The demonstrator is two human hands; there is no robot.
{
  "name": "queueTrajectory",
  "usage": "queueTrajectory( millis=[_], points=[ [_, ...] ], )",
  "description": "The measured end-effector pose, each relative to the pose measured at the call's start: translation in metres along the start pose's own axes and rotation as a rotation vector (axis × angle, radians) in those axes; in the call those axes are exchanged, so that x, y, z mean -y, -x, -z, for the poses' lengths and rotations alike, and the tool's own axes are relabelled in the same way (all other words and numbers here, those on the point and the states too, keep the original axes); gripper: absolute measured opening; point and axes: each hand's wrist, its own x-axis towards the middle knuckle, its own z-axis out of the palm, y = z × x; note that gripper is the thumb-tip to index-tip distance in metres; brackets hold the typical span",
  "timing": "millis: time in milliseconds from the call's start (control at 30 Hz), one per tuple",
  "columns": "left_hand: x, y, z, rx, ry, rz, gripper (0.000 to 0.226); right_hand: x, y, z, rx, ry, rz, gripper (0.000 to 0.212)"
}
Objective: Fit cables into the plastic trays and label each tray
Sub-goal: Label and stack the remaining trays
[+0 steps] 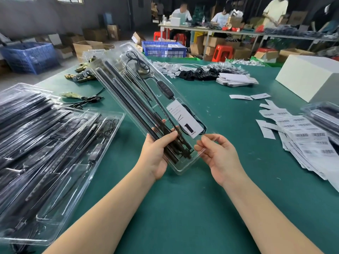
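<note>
Clear plastic tray [145, 99] is held up off the green desk [183, 208], long axis running from near-right by the hands to far-left. Black rods and a cable [146, 77] already sit in it, with a white label [185, 119] marked "1" at the near end. Left hand [157, 153] grips the near left edge, thumb curled over the rods. Right hand [218, 154] pinches the near right corner, just beside the label. Barcode labels [300, 136] lie to the right, closer to the right hand; filled trays [45, 143] stack left. Likely next: sticker on, or tray onto the stack.
</note>
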Motion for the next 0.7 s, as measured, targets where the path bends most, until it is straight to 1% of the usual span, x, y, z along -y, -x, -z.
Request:
queueTrajectory(
  millis=[100,200,300,433,500,700],
  points=[
    [-0.0009,-0.0008,0.0009,0.02,0.015,0.036,0.031,-0.002,-0.0012,0.0027,-0.022,-0.006,-0.009,0.012],
    [-0.0011,-0.0029,0.0033,0.021,0.018,0.028,0.033,-0.003,-0.0023,0.0036,-0.033,-0.006,-0.033,0.008],
    [-0.0017,-0.0042,0.0051,0.024,0.034,0.03,0.034,-0.004,-0.002,0.0036,-0.031,-0.056,-0.055,0.007],
    [-0.0006,-0.0044,0.0058,0.02,0.026,0.013,0.036,-0.0035,-0.0006,0.0033,-0.016,-0.135,-0.133,0.017],
    [-0.0007,-0.0043,0.0057,0.021,0.004,-0.004,0.038,-0.0034,-0.0009,0.004,-0.01,-0.142,-0.155,0.018],
    [-0.0028,-0.0011,0.0031,0.042,-0.01,-0.003,0.045,-0.0016,-0.0013,0.0035,-0.046,-0.136,-0.109,0.011]
  ],
)
